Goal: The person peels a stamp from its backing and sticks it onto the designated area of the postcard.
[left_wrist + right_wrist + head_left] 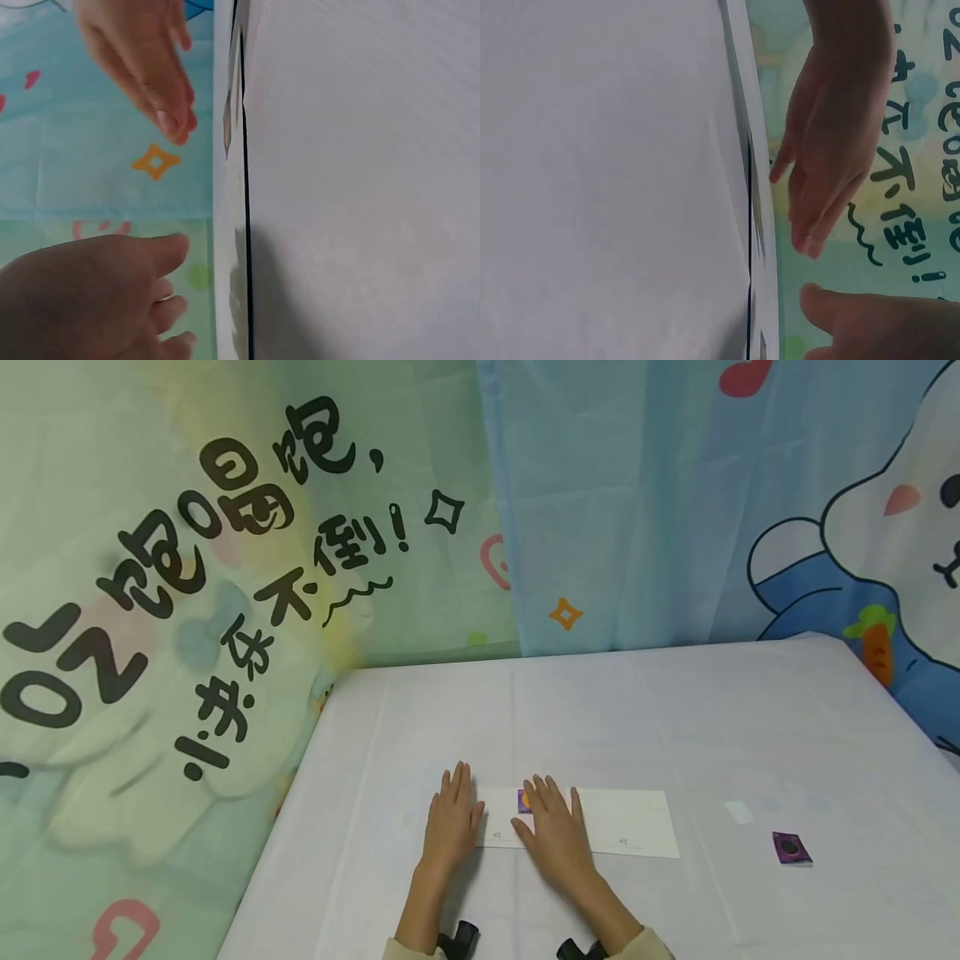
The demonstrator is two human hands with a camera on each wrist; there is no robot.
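Note:
A long white paper strip [630, 818] lies flat on the table, with small dark print near its lower edge. A small purple and orange picture piece [523, 802] lies on it, partly hidden by my right hand [555, 835]. That hand is over the middle of the strip, fingers extended. My left hand [452, 818], its fingers straight, is at the strip's left end and covers part of it. In the left wrist view, a gap shows between the left hand [82, 300] and the paper. In the right wrist view, the right hand [885, 326] also appears raised. Neither hand holds anything.
A dark purple square packet [792, 849] lies on the table to the right. Nearer the strip is a small pale piece [738, 812]. White cloth covers the table [585, 718]; printed curtains [600, 510] hang behind it and on the left.

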